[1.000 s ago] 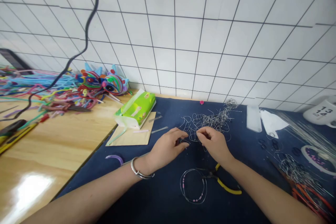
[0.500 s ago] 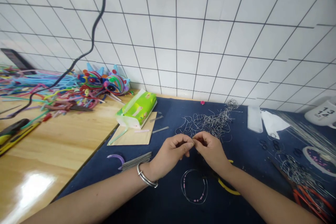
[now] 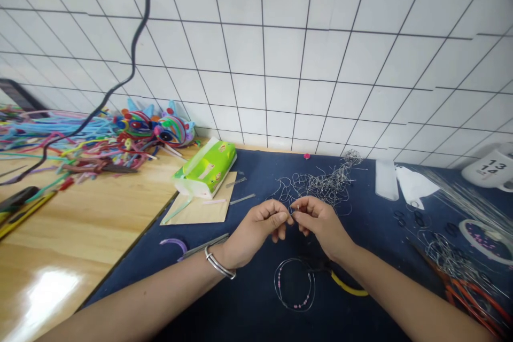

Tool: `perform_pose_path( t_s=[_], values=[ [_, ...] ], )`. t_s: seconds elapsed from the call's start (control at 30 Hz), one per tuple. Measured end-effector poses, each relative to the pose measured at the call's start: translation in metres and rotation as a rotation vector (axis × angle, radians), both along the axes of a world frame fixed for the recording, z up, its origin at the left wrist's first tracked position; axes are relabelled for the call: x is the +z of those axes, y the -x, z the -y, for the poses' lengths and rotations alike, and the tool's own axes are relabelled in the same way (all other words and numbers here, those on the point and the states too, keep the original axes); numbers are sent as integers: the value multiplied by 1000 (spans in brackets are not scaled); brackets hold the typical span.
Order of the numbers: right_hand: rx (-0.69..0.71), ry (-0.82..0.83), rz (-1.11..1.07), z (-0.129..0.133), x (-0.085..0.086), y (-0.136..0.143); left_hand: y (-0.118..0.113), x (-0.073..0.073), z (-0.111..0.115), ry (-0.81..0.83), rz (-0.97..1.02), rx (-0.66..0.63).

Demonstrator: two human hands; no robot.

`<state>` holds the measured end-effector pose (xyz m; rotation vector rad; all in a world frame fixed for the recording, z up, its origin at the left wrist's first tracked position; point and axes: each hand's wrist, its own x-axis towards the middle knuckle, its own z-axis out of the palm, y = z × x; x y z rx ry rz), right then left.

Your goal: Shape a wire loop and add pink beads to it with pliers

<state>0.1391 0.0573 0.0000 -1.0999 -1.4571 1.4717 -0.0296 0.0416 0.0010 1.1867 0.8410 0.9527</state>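
My left hand (image 3: 260, 227), with a silver bangle at its wrist, is closed in a pinch near the middle of the view. Facing it, my right hand (image 3: 318, 223) is pinched too, the fingertips of both almost meeting. What they hold is too small to make out. Just behind them a tangle of thin wire (image 3: 331, 184) lies on the dark blue cloth (image 3: 240, 304). Below the hands rests a wire ring with pink beads (image 3: 279, 283). Yellow-handled pliers (image 3: 348, 286) lie partly under my right forearm.
On the left are a green tissue pack (image 3: 208, 166) on brown paper (image 3: 200, 214), a purple curved piece (image 3: 176, 243) and a heap of coloured pipe cleaners (image 3: 68, 128). To the right are orange-handled tools (image 3: 473, 299), a bead dish (image 3: 483, 240) and a mug (image 3: 487, 168).
My hands have turned slightly, with the fingertips a little further apart. The whole view has shifted slightly, and more of the yellow handle shows beside my right forearm.
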Motion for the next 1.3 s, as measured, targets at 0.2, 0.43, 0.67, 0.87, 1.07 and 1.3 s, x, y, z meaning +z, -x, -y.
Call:
perform_pose_path(
  t_s=[0.2,0.43,0.67,0.87,1.07,1.3],
  values=[
    [27,-78,5,1,-1,0,2,-3,-4,64,84,129],
    [24,-126,-9,0,-2,1,-2,-4,-1,22,-3,136],
    [57,-146,31,-1,-3,-1,0,-5,-1,13,-63,163],
    [145,-187,122,-4,1,-6,3,-6,-3,-28,-129,173],
    [183,-243,202,-6,2,-9,5,-6,-4,-58,-107,245],
    [231,-579,396,-4,1,-5,4,-4,-4,-65,1,330]
  ],
)
